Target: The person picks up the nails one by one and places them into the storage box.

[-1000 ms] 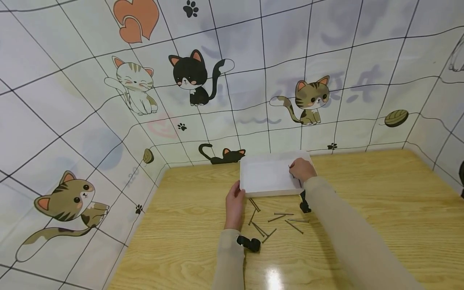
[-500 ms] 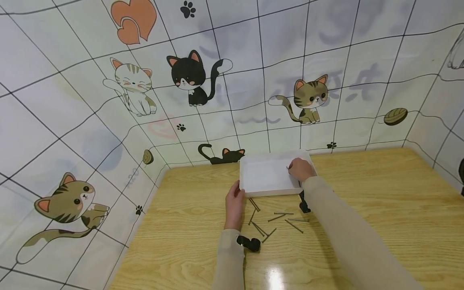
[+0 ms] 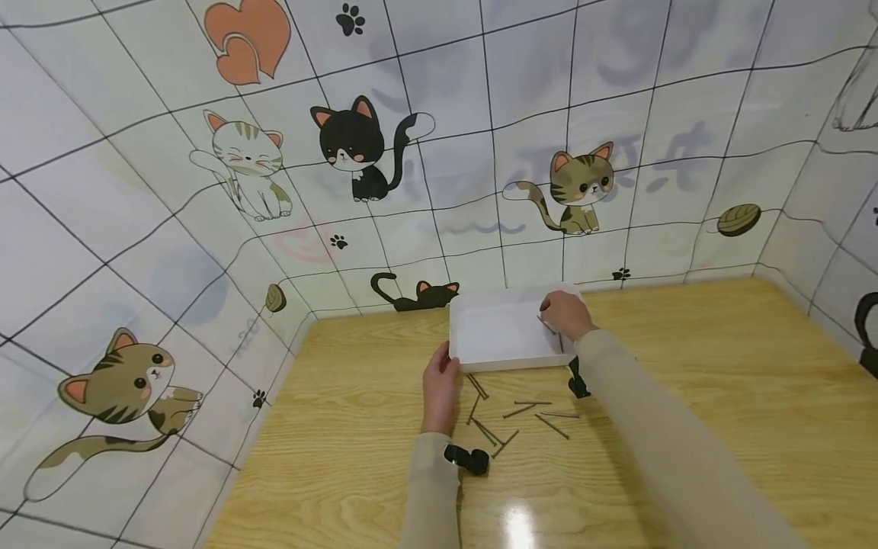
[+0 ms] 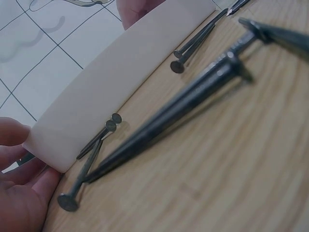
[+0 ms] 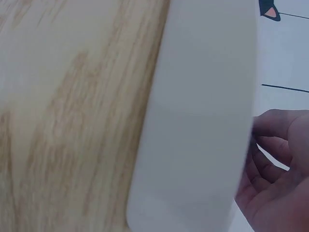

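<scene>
My left hand (image 3: pixel 440 387) grips the front left corner of a shallow white tray (image 3: pixel 511 364), thumb at the rim and fingers around the outer wall. My right hand (image 3: pixel 568 314) is over the tray's right end, its fingers curled together and pinching a nail (image 3: pixel 546 325) that slants down from the fingertips. Another nail (image 3: pixel 560 342) lies inside against the right part of the tray. In the right wrist view, the tray wall (image 5: pixel 193 116) hides the fingertips. Several loose steel nails (image 3: pixel 488 432) lie on the wood-grain table in front of the tray, some crossing each other.
The wood-grain table (image 3: pixel 343 435) reaches back to a wall (image 3: pixel 466 168) covered with cat drawings and grid lines, close behind the tray. Black wrist cameras (image 3: pixel 468 460) are strapped to both wrists. A dark object (image 3: pixel 868 335) shows at the right edge.
My right hand shifts slightly within the tray, and more of the nail at its fingertips shows, now pointing down. My left hand keeps its grip on the corner. The head view turns slightly right.
</scene>
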`<state>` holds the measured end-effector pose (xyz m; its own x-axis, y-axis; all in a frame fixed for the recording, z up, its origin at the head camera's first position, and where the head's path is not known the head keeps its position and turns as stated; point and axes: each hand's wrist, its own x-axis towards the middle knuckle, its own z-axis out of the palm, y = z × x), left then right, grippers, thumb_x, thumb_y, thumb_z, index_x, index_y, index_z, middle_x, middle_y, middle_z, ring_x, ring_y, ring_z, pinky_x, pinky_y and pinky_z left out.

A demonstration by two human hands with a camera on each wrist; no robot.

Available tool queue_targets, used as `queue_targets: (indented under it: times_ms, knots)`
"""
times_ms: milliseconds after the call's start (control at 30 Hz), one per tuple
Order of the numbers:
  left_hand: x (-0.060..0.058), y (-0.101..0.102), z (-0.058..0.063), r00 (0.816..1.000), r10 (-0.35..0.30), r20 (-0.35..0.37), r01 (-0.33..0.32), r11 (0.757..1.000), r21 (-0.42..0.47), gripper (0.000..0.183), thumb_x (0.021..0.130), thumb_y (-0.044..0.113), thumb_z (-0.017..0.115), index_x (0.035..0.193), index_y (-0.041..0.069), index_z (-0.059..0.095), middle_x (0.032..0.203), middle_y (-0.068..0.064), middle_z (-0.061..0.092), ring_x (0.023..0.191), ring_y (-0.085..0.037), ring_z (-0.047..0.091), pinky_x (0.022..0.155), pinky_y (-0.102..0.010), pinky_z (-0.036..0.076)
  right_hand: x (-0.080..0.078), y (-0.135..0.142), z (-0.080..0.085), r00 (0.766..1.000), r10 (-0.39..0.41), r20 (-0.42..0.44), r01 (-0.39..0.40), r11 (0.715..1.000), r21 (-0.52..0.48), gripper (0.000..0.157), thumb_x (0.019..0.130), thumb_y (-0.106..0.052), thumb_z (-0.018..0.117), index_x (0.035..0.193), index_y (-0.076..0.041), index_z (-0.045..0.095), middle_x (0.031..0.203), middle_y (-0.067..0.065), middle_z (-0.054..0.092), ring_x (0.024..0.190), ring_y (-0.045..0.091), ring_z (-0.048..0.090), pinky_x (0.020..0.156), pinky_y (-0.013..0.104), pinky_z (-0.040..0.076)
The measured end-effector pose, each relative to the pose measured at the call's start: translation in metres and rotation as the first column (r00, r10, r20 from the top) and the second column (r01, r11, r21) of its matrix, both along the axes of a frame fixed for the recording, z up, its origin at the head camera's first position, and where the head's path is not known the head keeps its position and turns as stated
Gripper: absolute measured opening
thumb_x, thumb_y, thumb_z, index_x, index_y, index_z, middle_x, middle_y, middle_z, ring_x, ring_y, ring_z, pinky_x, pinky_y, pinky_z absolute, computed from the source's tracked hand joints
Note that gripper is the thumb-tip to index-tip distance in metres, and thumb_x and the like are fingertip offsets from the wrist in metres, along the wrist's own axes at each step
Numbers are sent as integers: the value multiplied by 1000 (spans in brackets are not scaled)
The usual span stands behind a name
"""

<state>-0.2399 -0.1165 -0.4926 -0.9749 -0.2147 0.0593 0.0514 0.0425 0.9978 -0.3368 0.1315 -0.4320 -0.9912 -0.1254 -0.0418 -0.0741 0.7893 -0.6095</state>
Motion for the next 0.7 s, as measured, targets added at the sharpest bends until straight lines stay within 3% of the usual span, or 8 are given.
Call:
queue_targets:
  times_ms: [167, 700]
  knots:
    - [2, 1, 1, 1000, -1, -6, 1, 1000, 2, 43, 91, 14, 49, 133, 10, 42, 132, -8, 43, 121, -21, 39, 98, -37, 32, 5, 2, 10, 998, 28, -48, -29, 1000, -2, 26, 86, -9, 50, 107, 2, 60, 107, 18, 58, 93, 33, 53, 76, 45, 44]
    - [2, 1, 0, 1000, -8, 6, 8, 1000, 21, 43, 91, 15, 49, 134, 11, 42, 133, -5, 43, 122, -18, 38, 99, -36, 31, 42, 7, 33, 982, 37, -185, -43, 999, -28, 25, 89, -19, 50, 110, -7, 58, 99, 11, 60, 76, 22, 56, 61, 34, 44]
